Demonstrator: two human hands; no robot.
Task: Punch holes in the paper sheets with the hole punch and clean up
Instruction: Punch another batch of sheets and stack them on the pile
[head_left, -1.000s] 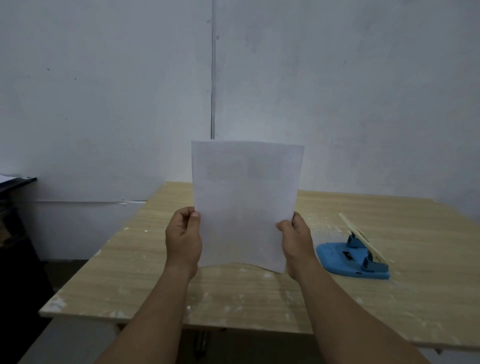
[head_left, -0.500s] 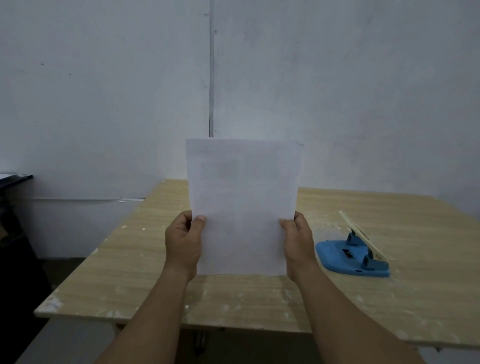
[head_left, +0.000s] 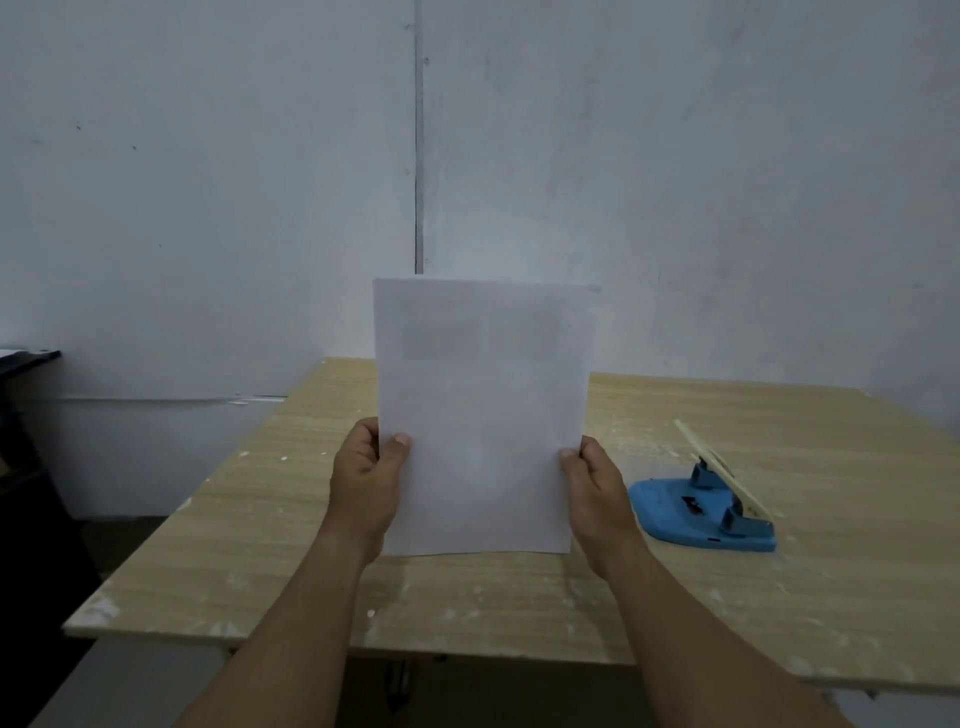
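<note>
White paper sheets (head_left: 483, 410) stand upright above the wooden table (head_left: 779, 597), held between both hands. My left hand (head_left: 366, 488) grips the lower left edge, thumb in front. My right hand (head_left: 597, 493) grips the lower right edge. The bottom edge of the sheets sits level, just over the tabletop. A blue hole punch (head_left: 701, 512) with a cream lever raised lies on the table to the right of my right hand, apart from it.
A grey-white wall (head_left: 675, 182) stands behind the table. A dark piece of furniture (head_left: 26, 358) sits at the far left edge. The tabletop carries white specks and smears. The table's near edge runs across the lower part of the view.
The sheets have been straightened from a slight tilt to square and level. Both hands have stayed on the lower edges.
</note>
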